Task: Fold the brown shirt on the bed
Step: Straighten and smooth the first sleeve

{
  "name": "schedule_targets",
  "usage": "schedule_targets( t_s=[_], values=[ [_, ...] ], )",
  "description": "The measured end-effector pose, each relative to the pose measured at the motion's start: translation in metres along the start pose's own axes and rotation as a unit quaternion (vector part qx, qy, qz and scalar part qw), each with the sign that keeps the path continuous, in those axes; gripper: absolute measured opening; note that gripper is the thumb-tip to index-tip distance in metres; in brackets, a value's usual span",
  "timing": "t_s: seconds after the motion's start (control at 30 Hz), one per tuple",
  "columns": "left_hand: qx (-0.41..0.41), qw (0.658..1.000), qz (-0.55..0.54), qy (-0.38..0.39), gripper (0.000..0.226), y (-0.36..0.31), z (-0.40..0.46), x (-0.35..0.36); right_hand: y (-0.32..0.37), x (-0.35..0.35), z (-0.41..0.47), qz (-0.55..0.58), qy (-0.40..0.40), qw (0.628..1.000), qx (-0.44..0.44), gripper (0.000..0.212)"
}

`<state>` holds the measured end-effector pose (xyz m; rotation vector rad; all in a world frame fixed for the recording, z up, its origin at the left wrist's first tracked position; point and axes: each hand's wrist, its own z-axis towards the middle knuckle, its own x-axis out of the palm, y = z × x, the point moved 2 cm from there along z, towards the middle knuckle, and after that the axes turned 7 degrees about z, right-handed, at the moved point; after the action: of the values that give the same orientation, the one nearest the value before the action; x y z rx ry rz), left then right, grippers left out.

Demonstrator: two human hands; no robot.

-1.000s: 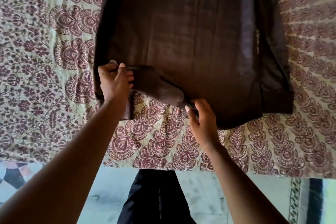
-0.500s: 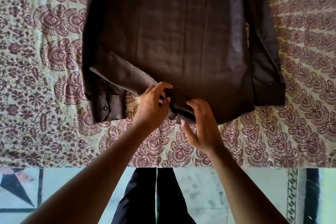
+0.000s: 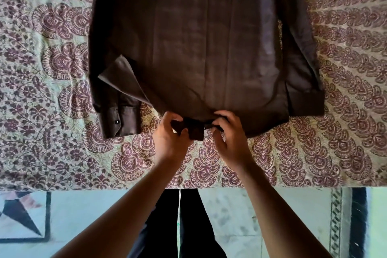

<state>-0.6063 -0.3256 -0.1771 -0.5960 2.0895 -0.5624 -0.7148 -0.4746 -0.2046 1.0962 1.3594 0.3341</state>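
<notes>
The brown shirt [image 3: 199, 44] lies spread flat on the bed [image 3: 52, 153], its hem toward me and its top cut off by the upper frame edge. A sleeve runs down each side; the left cuff [image 3: 119, 121] shows a dark button. Part of the lower left hem is turned over diagonally. My left hand [image 3: 169, 138] and my right hand [image 3: 230, 138] sit close together at the middle of the hem, each pinching a small bunched piece of the brown cloth [image 3: 193, 129] between thumb and fingers.
The bed is covered by a cream sheet printed with maroon paisley and flowers. Its front edge [image 3: 125, 187] runs across the lower frame. Below it are pale floor tiles with a dark star motif [image 3: 21, 216] at left and my dark trousers [image 3: 178, 226].
My left hand let go of the left hem corner and slid right along the hem to meet my right hand at the middle. The folded hem corner has dropped flat.
</notes>
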Motion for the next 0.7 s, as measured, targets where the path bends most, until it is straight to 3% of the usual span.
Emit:
schedule_targets(
  t_s=[0.17,0.3,0.37,0.43,0.5,0.6,0.7],
  values=[
    [-0.101,0.992,-0.046,0.061,0.022,0.016,-0.01,0.012,0.001,-0.003,-0.002,0.041,0.004,0.999,0.006,0.014],
    [-0.194,0.957,-0.124,0.176,0.022,0.014,-0.014,0.017,0.002,0.0,-0.011,-0.089,0.075,0.991,-0.06,0.019],
    [-0.175,0.958,-0.091,0.207,0.016,0.007,-0.013,0.01,0.003,0.001,-0.015,-0.141,0.097,0.981,-0.09,0.023],
    [-0.086,0.981,-0.027,0.169,0.011,0.002,-0.007,-0.003,0.002,0.0,-0.015,-0.131,0.08,0.983,-0.099,0.023],
    [0.062,0.992,0.084,0.078,0.008,-0.003,0.003,-0.017,0.0,-0.001,-0.013,-0.089,0.039,0.99,-0.102,0.028],
    [0.235,0.948,0.212,-0.029,0.014,-0.02,0.024,-0.032,0.001,0.0,-0.006,-0.066,0.011,0.995,-0.078,0.046],
    [0.375,0.865,0.333,-0.001,0.056,-0.029,0.05,-0.035,0.004,0.007,-0.004,-0.14,0.031,0.98,-0.138,0.067]
  ],
)
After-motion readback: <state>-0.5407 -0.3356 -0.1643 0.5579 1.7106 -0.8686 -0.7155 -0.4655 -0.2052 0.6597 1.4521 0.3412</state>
